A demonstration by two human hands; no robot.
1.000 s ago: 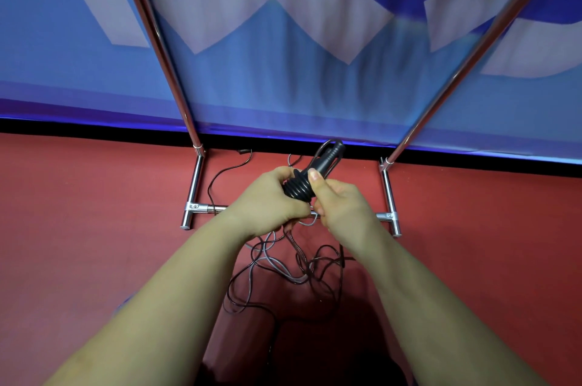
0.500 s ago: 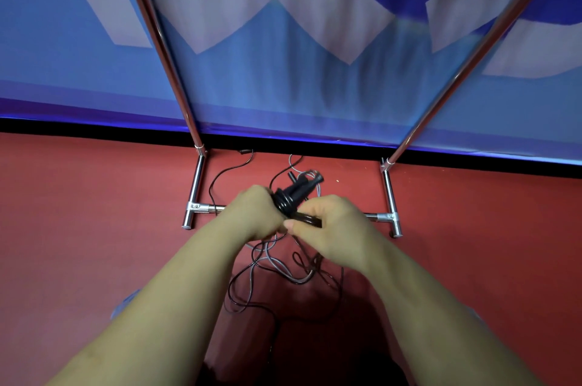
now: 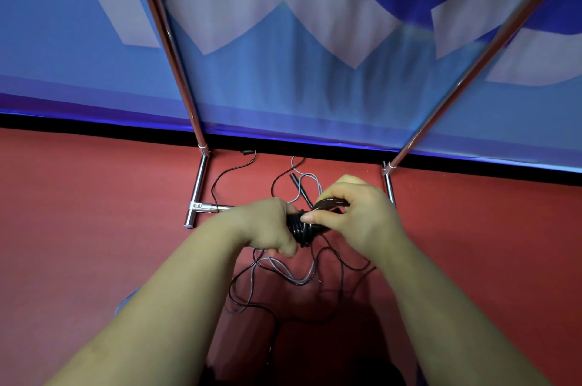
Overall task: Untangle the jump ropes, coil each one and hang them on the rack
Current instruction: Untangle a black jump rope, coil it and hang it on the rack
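1. Both hands hold a bundle of black rope (image 3: 302,228) above the red floor (image 3: 94,228), in front of the foot of the rack (image 3: 201,184).
2. The left hand (image 3: 267,225) has its fingers curled tight round the wound part of the bundle. The right hand (image 3: 356,212) pinches a few loops of the same black rope between thumb and fingers (image 3: 310,217).
3. My reading is that one rope is partly coiled, not finished: black line trails from the bundle down to a loose heap on the floor (image 3: 283,285).
4. A grey rope (image 3: 277,269) lies crossed with the black line in that heap, so the untangling looks far from done.
5. Nothing hangs on the rack poles that show, so the hanging step appears untouched.
6. The top bar of the rack is cut off above. The handles inside the bundle are covered by the hands. How many ropes there are I cannot tell. A dark shadow hides the near floor.
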